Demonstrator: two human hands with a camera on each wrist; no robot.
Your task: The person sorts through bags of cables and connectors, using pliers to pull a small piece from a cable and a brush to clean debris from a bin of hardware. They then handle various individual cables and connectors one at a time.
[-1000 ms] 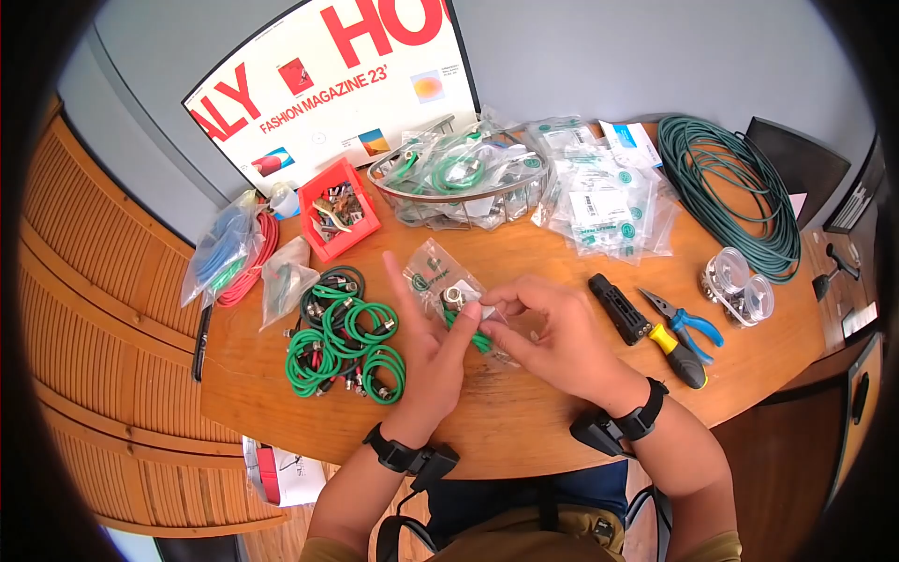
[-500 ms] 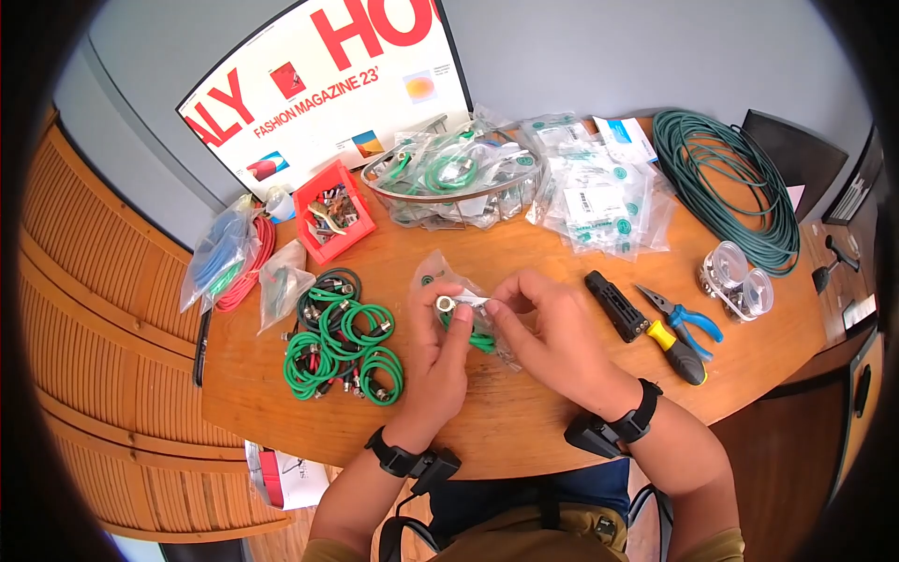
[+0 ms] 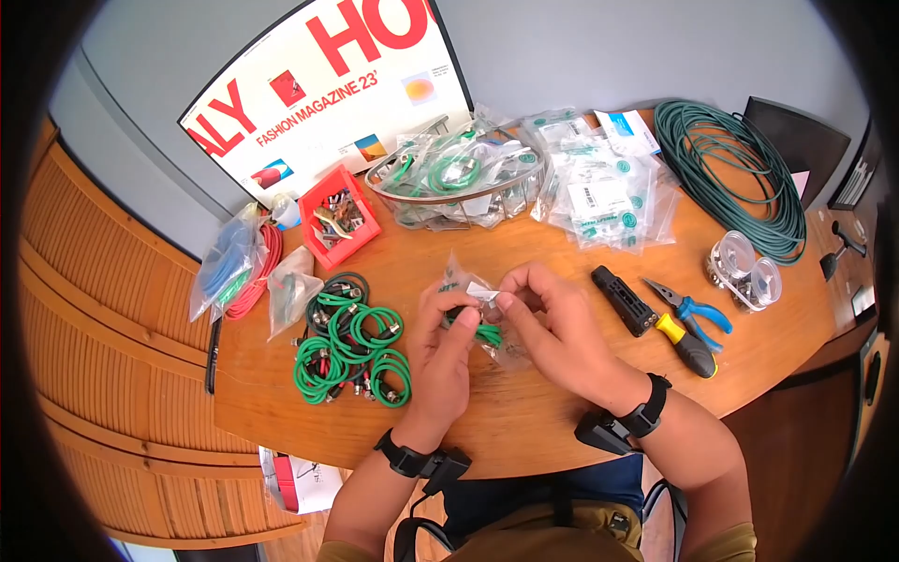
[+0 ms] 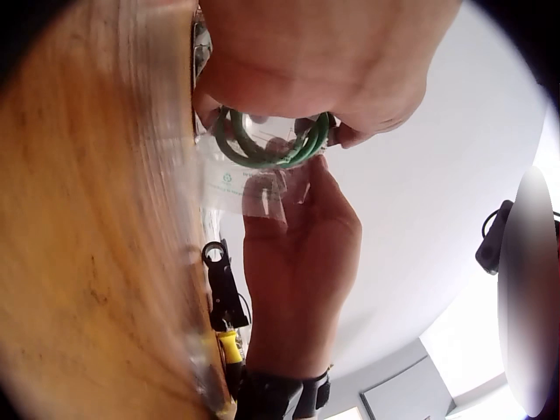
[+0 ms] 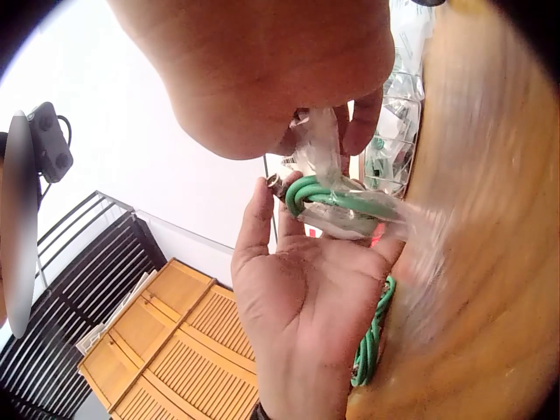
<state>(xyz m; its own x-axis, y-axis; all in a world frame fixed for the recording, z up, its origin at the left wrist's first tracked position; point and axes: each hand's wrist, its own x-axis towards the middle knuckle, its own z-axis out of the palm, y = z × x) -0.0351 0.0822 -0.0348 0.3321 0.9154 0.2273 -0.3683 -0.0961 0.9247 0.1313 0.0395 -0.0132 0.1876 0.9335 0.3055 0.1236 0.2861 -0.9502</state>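
Note:
Over the middle of the table, a coiled green cable [image 3: 489, 333] sits partly in a clear plastic bag [image 4: 229, 182]. My left hand [image 3: 440, 370] pinches the cable's metal connector [image 5: 275, 183] between thumb and forefinger, with the coil [image 5: 341, 200] across its fingers in the right wrist view. My right hand [image 3: 560, 332] pinches the bag near its white label [image 3: 482, 292]. Several more green cables [image 3: 318, 379] with metal ends lie to the left of my left hand.
A red bin [image 3: 363, 247] of connectors and a wire basket [image 3: 468, 217] of bagged cables stand at the back. Flat plastic bags [image 3: 609, 201] lie beside them. On the right are a black tool [image 3: 623, 300], blue pliers [image 3: 702, 310], a yellow-black screwdriver [image 3: 688, 348], clear tubs [image 3: 744, 272] and coiled dark cable [image 3: 787, 201].
My left fingers, spread at first with the forefinger extended, have curled in around the connector. The bag has turned and drawn closer between my hands; my right hand keeps its pinch on it.

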